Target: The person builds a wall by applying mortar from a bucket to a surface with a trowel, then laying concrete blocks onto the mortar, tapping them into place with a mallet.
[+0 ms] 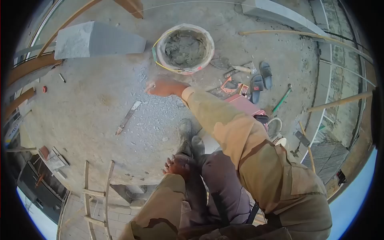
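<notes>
My right hand (165,87) reaches out low over the concrete floor, its fingers drawn together. Whatever they hold, if anything, is hidden. Below it spreads a patch of pale chips and dust (160,114). A long, narrow flat tool (128,117) with a whitish end lies to the left of the chips. Beyond the hand stands a round bucket (157,52) with a yellow handle, filled with wet grey mortar (185,49). My left hand (178,165) rests on my leg near the knee, fingers loosely bent and slightly apart, with nothing visible in it.
A pale block (96,40) lies at the upper left. Right of the bucket are a trowel (220,63), slippers (257,86), a pink case (244,103) and a green-handled hammer (282,99). A wooden ladder (86,192) stands at the lower left. Poles cross the right side.
</notes>
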Demonstrator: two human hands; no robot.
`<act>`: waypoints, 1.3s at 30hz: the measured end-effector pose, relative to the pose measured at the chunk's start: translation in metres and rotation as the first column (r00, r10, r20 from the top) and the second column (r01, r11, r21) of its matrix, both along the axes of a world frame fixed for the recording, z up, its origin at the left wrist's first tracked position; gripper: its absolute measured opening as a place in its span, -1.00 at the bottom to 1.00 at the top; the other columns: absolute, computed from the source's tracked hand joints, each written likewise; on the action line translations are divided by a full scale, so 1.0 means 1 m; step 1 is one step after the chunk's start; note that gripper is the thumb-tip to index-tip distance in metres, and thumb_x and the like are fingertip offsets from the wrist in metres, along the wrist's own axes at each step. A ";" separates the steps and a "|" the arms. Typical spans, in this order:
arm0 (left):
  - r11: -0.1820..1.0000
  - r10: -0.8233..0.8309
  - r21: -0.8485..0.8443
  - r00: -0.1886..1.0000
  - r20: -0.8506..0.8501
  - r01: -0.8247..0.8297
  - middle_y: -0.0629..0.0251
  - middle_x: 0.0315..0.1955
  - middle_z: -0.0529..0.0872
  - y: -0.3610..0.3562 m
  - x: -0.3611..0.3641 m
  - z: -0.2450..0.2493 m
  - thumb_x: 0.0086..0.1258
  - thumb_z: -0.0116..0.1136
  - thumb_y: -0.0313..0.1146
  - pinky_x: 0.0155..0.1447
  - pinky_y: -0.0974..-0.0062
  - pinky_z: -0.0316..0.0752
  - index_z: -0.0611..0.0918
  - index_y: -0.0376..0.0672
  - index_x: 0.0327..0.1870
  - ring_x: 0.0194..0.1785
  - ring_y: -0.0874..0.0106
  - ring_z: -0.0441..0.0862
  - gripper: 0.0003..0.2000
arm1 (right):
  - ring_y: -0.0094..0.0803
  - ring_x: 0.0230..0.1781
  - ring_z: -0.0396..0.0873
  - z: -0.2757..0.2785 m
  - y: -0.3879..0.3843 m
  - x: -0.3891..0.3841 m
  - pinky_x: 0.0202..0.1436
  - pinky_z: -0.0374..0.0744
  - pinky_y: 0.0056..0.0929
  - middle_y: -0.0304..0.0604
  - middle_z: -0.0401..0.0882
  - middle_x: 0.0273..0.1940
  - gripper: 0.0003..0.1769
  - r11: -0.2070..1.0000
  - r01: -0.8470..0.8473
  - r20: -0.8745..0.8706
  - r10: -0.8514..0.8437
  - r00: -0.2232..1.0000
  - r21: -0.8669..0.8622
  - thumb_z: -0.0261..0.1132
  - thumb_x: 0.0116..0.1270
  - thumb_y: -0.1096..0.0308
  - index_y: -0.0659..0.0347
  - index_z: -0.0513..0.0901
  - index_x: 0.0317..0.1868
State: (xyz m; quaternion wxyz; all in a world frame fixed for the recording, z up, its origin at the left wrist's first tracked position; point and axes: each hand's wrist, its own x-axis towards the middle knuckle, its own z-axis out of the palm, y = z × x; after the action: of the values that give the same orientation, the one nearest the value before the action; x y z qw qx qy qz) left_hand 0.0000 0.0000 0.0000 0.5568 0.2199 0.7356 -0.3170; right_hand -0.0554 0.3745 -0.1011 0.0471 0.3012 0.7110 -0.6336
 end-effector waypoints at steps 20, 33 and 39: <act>0.693 0.446 0.556 0.879 0.168 -0.459 -0.20 0.57 0.27 0.401 -0.158 -0.192 0.50 0.15 0.28 0.55 0.20 0.30 -0.11 -0.29 0.69 0.60 0.06 0.29 0.06 | 0.10 0.52 0.28 -0.247 0.099 0.434 0.49 0.30 0.25 0.12 0.38 0.42 -0.48 0.813 -0.064 0.765 -0.515 0.387 0.579 0.14 0.37 0.41 0.11 0.53 0.36; -0.298 0.638 0.604 0.316 0.702 -0.739 -0.06 0.26 0.63 0.435 -0.125 -0.337 0.72 -0.26 0.11 0.06 0.22 0.75 0.43 -0.38 0.44 0.16 0.12 0.71 -0.34 | 0.00 0.22 0.52 -0.278 0.119 0.424 0.30 0.42 0.09 0.03 0.58 0.03 -0.68 0.780 -0.245 0.758 -0.399 0.515 0.576 0.18 0.31 0.41 0.12 0.57 0.08; -0.218 0.634 0.669 0.419 0.650 -0.710 -0.02 0.16 0.71 0.472 -0.118 -0.310 0.68 -0.15 0.17 0.07 0.26 0.71 0.55 -0.39 0.34 0.09 0.17 0.73 -0.32 | 0.04 0.07 0.68 -0.166 0.174 0.436 0.10 0.56 0.06 0.01 0.72 -0.08 -0.54 0.781 -0.323 0.833 -0.421 0.358 0.534 0.39 0.13 0.42 0.10 0.60 0.09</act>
State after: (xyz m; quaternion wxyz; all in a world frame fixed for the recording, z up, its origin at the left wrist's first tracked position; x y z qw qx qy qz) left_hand -0.1183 0.4723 -0.3099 0.4189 0.0668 0.7381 0.5247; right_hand 0.3803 0.5485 -0.2675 0.3182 0.6245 0.7092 -0.0759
